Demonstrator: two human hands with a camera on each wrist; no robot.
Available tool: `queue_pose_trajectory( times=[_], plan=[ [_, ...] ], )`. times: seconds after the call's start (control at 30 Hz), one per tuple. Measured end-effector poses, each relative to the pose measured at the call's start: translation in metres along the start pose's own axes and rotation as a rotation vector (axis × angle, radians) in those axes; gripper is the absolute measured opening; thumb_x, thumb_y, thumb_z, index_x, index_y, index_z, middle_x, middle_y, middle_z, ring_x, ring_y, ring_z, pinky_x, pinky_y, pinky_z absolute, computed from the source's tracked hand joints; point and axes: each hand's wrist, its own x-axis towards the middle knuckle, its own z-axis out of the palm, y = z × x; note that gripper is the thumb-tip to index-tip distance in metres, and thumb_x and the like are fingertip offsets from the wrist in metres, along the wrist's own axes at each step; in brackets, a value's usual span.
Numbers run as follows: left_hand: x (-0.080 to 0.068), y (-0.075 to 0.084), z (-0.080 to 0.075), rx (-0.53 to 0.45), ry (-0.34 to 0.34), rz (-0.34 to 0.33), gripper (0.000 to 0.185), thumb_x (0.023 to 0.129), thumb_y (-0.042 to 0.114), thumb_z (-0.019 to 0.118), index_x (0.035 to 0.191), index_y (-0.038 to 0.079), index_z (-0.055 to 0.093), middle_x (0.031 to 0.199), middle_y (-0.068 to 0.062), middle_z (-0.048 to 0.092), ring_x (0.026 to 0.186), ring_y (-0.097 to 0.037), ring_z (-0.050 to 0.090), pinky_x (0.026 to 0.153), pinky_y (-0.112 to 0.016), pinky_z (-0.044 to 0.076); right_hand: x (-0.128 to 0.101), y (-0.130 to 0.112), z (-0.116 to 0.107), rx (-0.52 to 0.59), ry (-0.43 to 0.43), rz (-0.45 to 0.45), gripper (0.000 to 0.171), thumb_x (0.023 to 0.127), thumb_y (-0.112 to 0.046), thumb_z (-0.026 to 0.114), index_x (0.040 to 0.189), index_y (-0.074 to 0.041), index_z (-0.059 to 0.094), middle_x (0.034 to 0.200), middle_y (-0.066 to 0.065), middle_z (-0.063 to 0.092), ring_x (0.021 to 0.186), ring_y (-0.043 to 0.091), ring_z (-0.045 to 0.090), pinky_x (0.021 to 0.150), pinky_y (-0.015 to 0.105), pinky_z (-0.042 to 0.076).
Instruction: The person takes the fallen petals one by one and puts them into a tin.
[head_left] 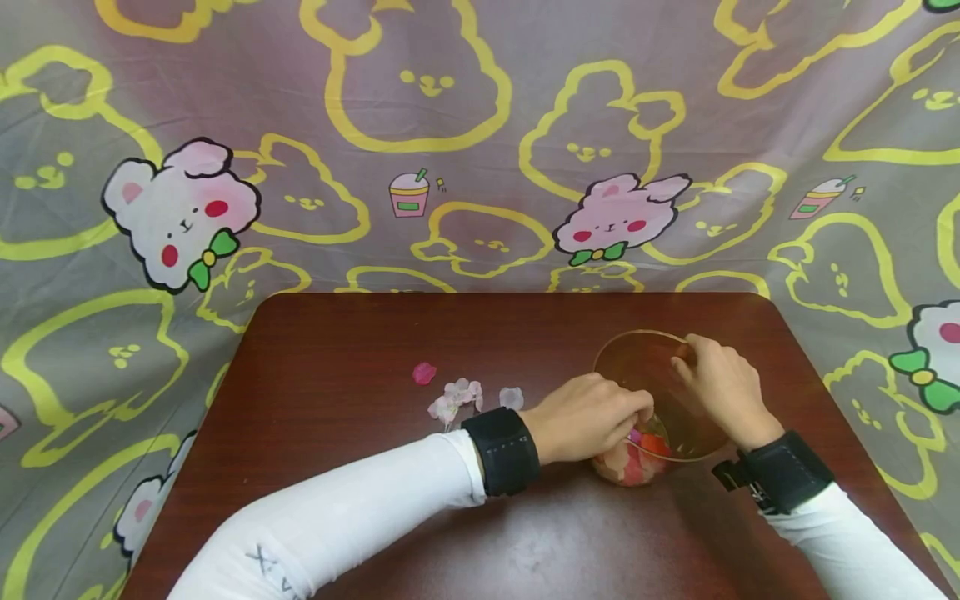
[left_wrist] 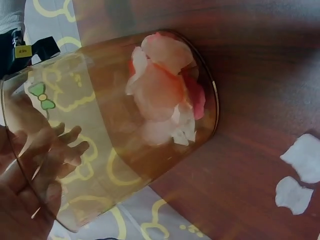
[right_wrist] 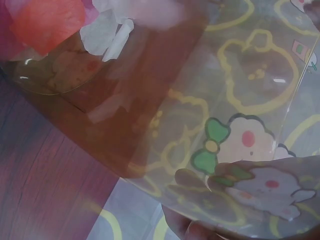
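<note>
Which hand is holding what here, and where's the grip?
Right hand grips the clear cup by its rim, tilting it. Left hand is at the cup's mouth, fingers pinched at the petals; whether it holds one cannot be told.

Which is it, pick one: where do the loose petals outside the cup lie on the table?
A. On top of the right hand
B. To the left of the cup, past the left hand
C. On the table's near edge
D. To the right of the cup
B: in the head view the petals lie on the table left of the cup, beyond the left hand.
</note>
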Motion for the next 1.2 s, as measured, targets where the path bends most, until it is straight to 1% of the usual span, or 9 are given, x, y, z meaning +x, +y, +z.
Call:
queue_pose_trajectory(
  times=[0.13,0.23,0.3,0.4,0.6,0.73,0.87,1.03,1.2],
  plan=[
    [-0.003,0.001,0.003,-0.021,0.055,-0.004,0.017,0.100,0.016,0.055,0.105,0.021,0.071,0.091,0.013,0.073,0.085,-0.002,0.065,0.086,-0.019,0.050,0.000,0.000,0.000,0.003,-0.001,-0.002,0.013,0.095,-0.016,0.066,0.092,-0.004,0.063,0.067,0.009,0.061,0.055,0.021,0.051,0.047,0.032,0.035],
    [-0.006,0.000,0.002,-0.006,0.139,0.003,0.017,0.099,0.017,0.057,0.106,0.020,0.072,0.100,0.012,0.074,0.099,-0.005,0.067,0.096,-0.022,0.049,0.000,0.001,0.000,0.000,0.003,-0.005,0.013,0.095,-0.017,0.065,0.092,-0.004,0.063,0.067,0.009,0.061,0.055,0.021,0.052,0.047,0.032,0.035],
    [-0.008,-0.005,-0.003,-0.003,0.198,-0.013,0.016,0.099,0.018,0.058,0.107,0.019,0.072,0.104,0.010,0.074,0.105,-0.006,0.067,0.101,-0.025,0.048,0.000,0.000,0.000,-0.001,0.006,-0.003,0.013,0.095,-0.016,0.065,0.092,-0.004,0.063,0.068,0.009,0.061,0.056,0.021,0.052,0.048,0.033,0.035],
    [-0.009,-0.018,-0.013,-0.009,0.267,-0.076,0.015,0.099,0.017,0.059,0.107,0.018,0.071,0.105,0.008,0.074,0.108,-0.009,0.067,0.103,-0.030,0.047,0.000,0.000,0.000,-0.008,0.006,0.004,0.013,0.095,-0.017,0.066,0.092,-0.004,0.064,0.070,0.010,0.063,0.058,0.023,0.053,0.049,0.033,0.036],
    [-0.016,-0.061,-0.036,-0.029,0.300,-0.257,0.016,0.100,0.017,0.057,0.108,0.013,0.071,0.108,0.001,0.075,0.108,-0.018,0.068,0.100,-0.038,0.049,-0.001,0.000,0.002,-0.009,0.002,0.009,0.013,0.095,-0.017,0.066,0.094,-0.004,0.065,0.073,0.011,0.064,0.060,0.024,0.054,0.050,0.033,0.038],
    [-0.030,-0.098,-0.045,-0.021,0.264,-0.394,0.017,0.100,0.018,0.058,0.110,0.010,0.070,0.107,-0.004,0.075,0.104,-0.023,0.069,0.096,-0.042,0.051,-0.002,0.000,0.003,-0.008,0.005,0.011,0.013,0.095,-0.017,0.066,0.093,-0.004,0.065,0.073,0.011,0.064,0.059,0.023,0.054,0.049,0.033,0.037],
    [-0.055,-0.133,-0.045,-0.034,0.170,-0.542,0.021,0.100,0.020,0.059,0.114,0.008,0.069,0.110,-0.008,0.074,0.102,-0.026,0.070,0.093,-0.044,0.053,-0.002,0.000,0.003,-0.011,0.011,0.007,0.013,0.094,-0.016,0.066,0.093,-0.004,0.065,0.073,0.011,0.065,0.059,0.023,0.054,0.049,0.033,0.037],
    [-0.092,-0.169,-0.035,-0.063,0.087,-0.698,0.028,0.100,0.022,0.059,0.120,0.006,0.067,0.115,-0.013,0.073,0.106,-0.030,0.069,0.092,-0.047,0.053,-0.002,-0.001,0.003,-0.009,0.009,0.006,0.012,0.094,-0.016,0.067,0.093,-0.004,0.065,0.072,0.011,0.064,0.058,0.023,0.053,0.048,0.033,0.037],
    [-0.126,-0.193,-0.018,-0.103,0.041,-0.819,0.032,0.099,0.021,0.061,0.125,0.002,0.063,0.118,-0.017,0.070,0.108,-0.033,0.066,0.092,-0.051,0.052,-0.002,0.000,0.003,-0.007,0.007,0.005,0.012,0.095,-0.016,0.066,0.093,-0.004,0.064,0.070,0.009,0.063,0.057,0.022,0.053,0.048,0.032,0.036]
  ],
)
